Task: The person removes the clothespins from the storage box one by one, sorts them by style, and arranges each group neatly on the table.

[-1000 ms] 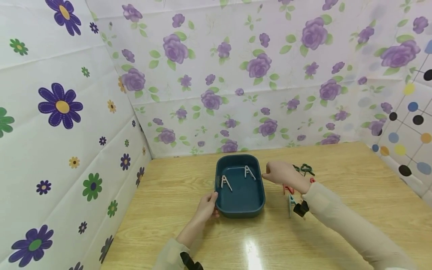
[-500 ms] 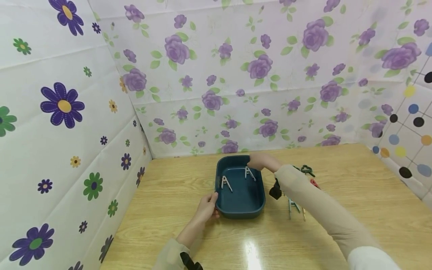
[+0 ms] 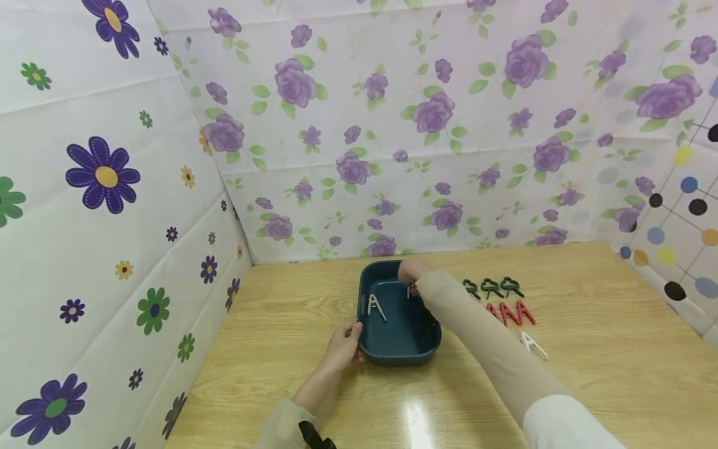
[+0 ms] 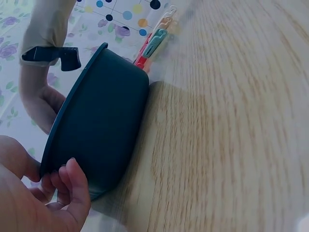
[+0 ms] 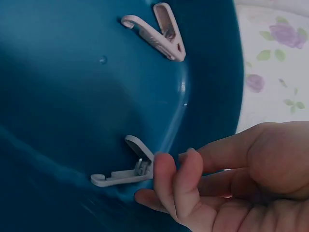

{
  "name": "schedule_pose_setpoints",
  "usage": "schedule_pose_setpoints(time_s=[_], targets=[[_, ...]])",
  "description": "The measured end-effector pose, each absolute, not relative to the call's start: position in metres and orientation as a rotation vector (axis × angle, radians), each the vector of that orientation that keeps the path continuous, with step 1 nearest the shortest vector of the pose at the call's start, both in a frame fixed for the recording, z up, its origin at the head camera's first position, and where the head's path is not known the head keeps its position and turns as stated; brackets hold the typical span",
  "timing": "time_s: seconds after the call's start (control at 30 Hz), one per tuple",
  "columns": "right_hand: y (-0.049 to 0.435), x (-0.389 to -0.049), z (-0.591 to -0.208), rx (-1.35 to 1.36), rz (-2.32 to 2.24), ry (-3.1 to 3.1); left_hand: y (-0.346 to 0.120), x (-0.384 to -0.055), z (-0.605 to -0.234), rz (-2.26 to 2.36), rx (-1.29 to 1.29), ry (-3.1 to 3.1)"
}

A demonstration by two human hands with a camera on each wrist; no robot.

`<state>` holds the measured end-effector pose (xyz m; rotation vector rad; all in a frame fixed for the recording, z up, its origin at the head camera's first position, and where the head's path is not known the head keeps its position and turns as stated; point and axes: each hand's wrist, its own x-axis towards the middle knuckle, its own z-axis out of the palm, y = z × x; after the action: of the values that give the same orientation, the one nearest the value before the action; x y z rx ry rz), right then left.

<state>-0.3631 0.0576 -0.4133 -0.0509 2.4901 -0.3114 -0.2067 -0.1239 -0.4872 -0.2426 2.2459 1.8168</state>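
A dark teal plastic tub (image 3: 399, 360) sits on the wooden table. My left hand (image 3: 343, 343) grips its near left side, thumb at the rim and fingers curled against the outer wall (image 4: 104, 116). Inside lie two white clothespins. One clothespin (image 3: 376, 307) rests at the left of the tub floor, untouched. My right hand (image 3: 414, 272) reaches over the far right rim. In the right wrist view its fingertips pinch the hinge end of the other clothespin (image 5: 123, 175), which they partly cover. This second clothespin is still down in the tub.
Right of the tub, green clips (image 3: 490, 287) and red clothespins (image 3: 509, 313) lie in rows, with a white clothespin (image 3: 533, 345) nearer. A teal clothespin (image 4: 155, 43) shows in the left wrist view. My right sleeve (image 3: 488, 337) crosses over this area. A flowered cloth wall (image 3: 336, 206) stands behind.
My right hand has moved left from beside the clips into the tub, down to the right-hand clothespin. The left hand and the tub have stayed in place.
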Motion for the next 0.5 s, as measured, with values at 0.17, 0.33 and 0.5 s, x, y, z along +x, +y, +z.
schedule_pose_setpoints(time_s=[0.17,0.33,0.5], targets=[[0.053,-0.362,-0.425,-0.077,-0.3,2.585,-0.125,-0.207,-0.488,1.822,-0.239,2.264],[0.05,-0.37,-0.448,0.007,-0.379,2.698,-0.125,-0.208,-0.488,1.834,-0.24,2.273],[0.049,-0.375,-0.461,0.048,-0.355,2.775,-0.126,-0.209,-0.489,1.83,-0.246,2.275]])
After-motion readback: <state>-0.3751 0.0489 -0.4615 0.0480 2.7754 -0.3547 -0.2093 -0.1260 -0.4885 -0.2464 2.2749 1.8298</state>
